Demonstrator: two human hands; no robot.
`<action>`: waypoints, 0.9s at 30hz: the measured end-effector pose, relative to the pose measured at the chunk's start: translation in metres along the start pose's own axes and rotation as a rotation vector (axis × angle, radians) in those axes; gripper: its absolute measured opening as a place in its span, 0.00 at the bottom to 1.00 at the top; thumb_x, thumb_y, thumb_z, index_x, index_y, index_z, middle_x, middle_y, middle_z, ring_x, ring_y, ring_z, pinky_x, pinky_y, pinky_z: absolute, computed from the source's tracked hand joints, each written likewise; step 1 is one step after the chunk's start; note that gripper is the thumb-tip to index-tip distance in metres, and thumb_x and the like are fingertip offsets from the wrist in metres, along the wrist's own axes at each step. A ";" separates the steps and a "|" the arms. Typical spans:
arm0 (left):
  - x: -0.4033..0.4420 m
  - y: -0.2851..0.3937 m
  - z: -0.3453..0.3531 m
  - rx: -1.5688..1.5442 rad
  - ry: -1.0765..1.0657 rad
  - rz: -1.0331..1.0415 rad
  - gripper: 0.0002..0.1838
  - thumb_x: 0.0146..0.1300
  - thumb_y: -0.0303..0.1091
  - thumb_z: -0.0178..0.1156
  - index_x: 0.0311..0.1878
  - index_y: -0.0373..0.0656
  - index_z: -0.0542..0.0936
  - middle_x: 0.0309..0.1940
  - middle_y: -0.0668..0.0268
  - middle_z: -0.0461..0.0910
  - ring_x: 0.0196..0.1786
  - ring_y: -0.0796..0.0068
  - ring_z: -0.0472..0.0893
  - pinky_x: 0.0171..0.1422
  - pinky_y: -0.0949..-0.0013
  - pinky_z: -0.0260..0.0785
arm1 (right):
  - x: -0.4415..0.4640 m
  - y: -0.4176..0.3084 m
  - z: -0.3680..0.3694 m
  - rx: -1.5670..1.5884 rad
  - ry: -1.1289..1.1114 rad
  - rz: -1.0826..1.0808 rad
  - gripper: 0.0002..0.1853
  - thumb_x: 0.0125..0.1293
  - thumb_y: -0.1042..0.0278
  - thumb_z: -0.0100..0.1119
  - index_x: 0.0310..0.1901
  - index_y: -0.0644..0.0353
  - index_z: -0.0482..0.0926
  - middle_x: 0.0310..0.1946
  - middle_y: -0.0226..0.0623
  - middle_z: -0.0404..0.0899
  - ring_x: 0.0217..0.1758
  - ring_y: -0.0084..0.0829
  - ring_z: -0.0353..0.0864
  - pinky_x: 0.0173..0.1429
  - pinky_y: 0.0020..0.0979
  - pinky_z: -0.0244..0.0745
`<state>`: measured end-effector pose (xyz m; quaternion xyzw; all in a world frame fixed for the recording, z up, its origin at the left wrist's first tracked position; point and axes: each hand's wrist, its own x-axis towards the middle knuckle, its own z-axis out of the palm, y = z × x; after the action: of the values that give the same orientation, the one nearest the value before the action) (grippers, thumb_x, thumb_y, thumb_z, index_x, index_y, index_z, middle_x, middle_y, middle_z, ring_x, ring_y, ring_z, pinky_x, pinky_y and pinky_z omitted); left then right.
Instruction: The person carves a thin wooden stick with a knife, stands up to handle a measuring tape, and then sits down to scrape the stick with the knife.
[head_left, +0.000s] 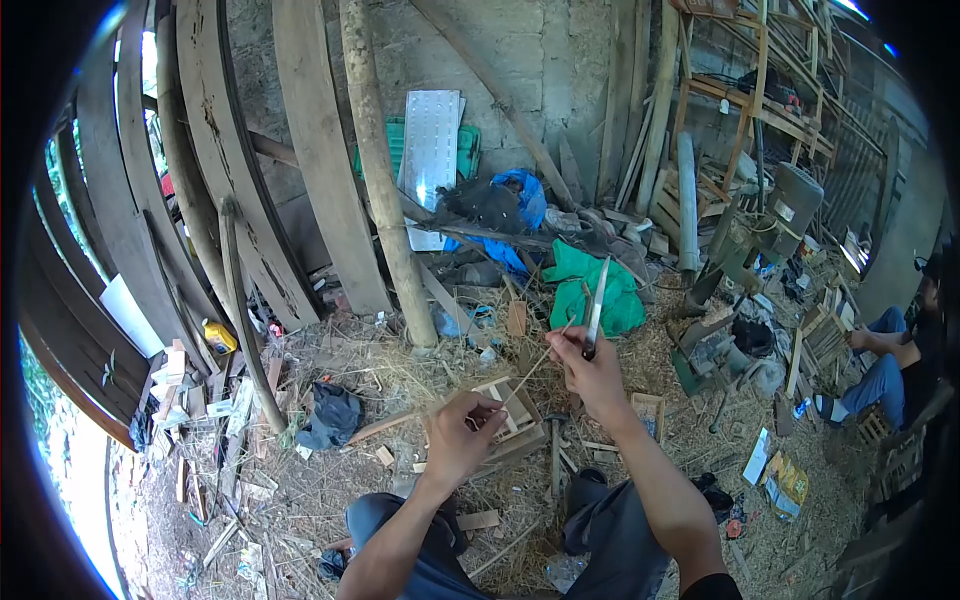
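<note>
My right hand is closed around the dark handle of a knife, its long blade pointing up and away from me. A thin, pale wooden strip runs slantwise between my two hands. Its lower end is pinched in the fingers of my left hand; the upper end meets my right fingertips. Below the strip, a small slatted wooden box rests on the ground, partly covered by my left hand. A hammer stands by the box's right side, between my knees.
Wood scraps and straw litter the ground. A black plastic bag lies left, a green sack ahead. A wooden pole leans before the wall. To the right, a person sits near a motor-like machine. A yellow bottle stands far left.
</note>
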<state>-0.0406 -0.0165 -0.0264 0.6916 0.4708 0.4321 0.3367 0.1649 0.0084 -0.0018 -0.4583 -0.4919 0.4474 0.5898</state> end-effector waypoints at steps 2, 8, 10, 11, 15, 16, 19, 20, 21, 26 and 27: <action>0.003 -0.005 -0.007 0.018 0.029 0.078 0.05 0.55 0.26 0.66 0.35 0.37 0.82 0.25 0.64 0.80 0.27 0.78 0.79 0.33 0.73 0.69 | 0.004 0.000 -0.006 0.115 0.031 0.091 0.11 0.68 0.65 0.56 0.44 0.65 0.77 0.26 0.26 0.74 0.13 0.10 0.55 0.17 0.18 0.48; 0.021 -0.015 -0.042 -0.307 0.069 -0.116 0.04 0.58 0.27 0.64 0.36 0.39 0.82 0.29 0.69 0.81 0.30 0.82 0.75 0.37 0.76 0.66 | 0.015 -0.002 0.001 0.330 0.041 0.207 0.08 0.64 0.65 0.61 0.37 0.61 0.78 0.21 0.23 0.72 0.12 0.10 0.54 0.16 0.20 0.47; 0.032 -0.025 -0.060 -0.500 0.088 -0.245 0.05 0.61 0.28 0.61 0.39 0.39 0.82 0.29 0.71 0.79 0.32 0.81 0.74 0.40 0.77 0.67 | 0.018 0.008 0.004 0.263 -0.072 0.233 0.09 0.64 0.65 0.62 0.37 0.62 0.78 0.22 0.24 0.73 0.13 0.10 0.55 0.16 0.20 0.47; 0.037 -0.029 -0.068 -0.700 0.132 -0.274 0.07 0.63 0.30 0.60 0.41 0.39 0.81 0.29 0.71 0.78 0.33 0.81 0.74 0.41 0.76 0.66 | 0.019 0.013 0.009 0.199 -0.169 0.249 0.09 0.63 0.64 0.62 0.38 0.62 0.78 0.23 0.25 0.74 0.14 0.10 0.56 0.16 0.19 0.47; 0.054 -0.040 -0.086 -1.046 0.294 -0.280 0.10 0.65 0.34 0.59 0.46 0.39 0.79 0.29 0.72 0.76 0.35 0.82 0.74 0.43 0.76 0.67 | 0.017 0.027 0.045 -0.017 -0.265 0.321 0.11 0.63 0.62 0.62 0.38 0.62 0.79 0.27 0.27 0.78 0.15 0.11 0.57 0.17 0.19 0.48; 0.058 -0.046 -0.085 -1.042 0.321 -0.281 0.10 0.65 0.34 0.59 0.46 0.39 0.79 0.29 0.72 0.76 0.35 0.82 0.74 0.43 0.76 0.67 | 0.017 0.034 0.055 -0.017 -0.290 0.327 0.11 0.63 0.62 0.62 0.38 0.62 0.79 0.27 0.27 0.78 0.15 0.11 0.57 0.17 0.19 0.48; 0.068 -0.065 -0.073 -0.962 0.384 -0.261 0.09 0.66 0.32 0.58 0.46 0.40 0.79 0.30 0.71 0.76 0.34 0.82 0.74 0.43 0.75 0.67 | 0.019 0.052 0.084 -0.010 -0.273 0.373 0.09 0.65 0.62 0.59 0.36 0.60 0.79 0.27 0.26 0.80 0.15 0.11 0.59 0.18 0.20 0.51; 0.067 -0.069 -0.066 -0.827 0.295 -0.256 0.10 0.66 0.32 0.57 0.47 0.39 0.79 0.31 0.71 0.76 0.35 0.82 0.74 0.44 0.75 0.67 | 0.017 0.059 0.092 -0.009 -0.284 0.378 0.09 0.65 0.62 0.59 0.36 0.60 0.79 0.27 0.26 0.80 0.15 0.11 0.59 0.18 0.20 0.51; 0.066 -0.073 -0.058 -0.693 0.202 -0.250 0.10 0.67 0.31 0.56 0.48 0.38 0.79 0.31 0.70 0.76 0.35 0.82 0.74 0.45 0.75 0.68 | 0.016 0.068 0.100 0.026 -0.284 0.368 0.10 0.66 0.62 0.59 0.35 0.60 0.79 0.27 0.27 0.80 0.15 0.11 0.59 0.18 0.19 0.51; 0.064 -0.071 -0.048 -0.513 0.179 -0.154 0.12 0.70 0.32 0.51 0.49 0.35 0.78 0.29 0.70 0.75 0.35 0.83 0.74 0.42 0.74 0.68 | 0.020 0.095 0.114 -0.295 -0.117 0.101 0.14 0.70 0.59 0.51 0.39 0.63 0.78 0.24 0.30 0.78 0.20 0.18 0.64 0.26 0.25 0.61; 0.061 -0.058 -0.053 -0.563 0.148 -0.197 0.12 0.71 0.32 0.51 0.50 0.35 0.77 0.28 0.70 0.74 0.34 0.84 0.72 0.40 0.76 0.67 | 0.020 0.089 0.109 -0.299 -0.109 0.105 0.14 0.70 0.59 0.51 0.39 0.63 0.78 0.24 0.30 0.78 0.20 0.18 0.64 0.26 0.25 0.61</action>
<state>-0.0984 0.0635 -0.0389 0.4890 0.4206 0.5600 0.5200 0.0522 0.0554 -0.0747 -0.5410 -0.5596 0.4237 0.4633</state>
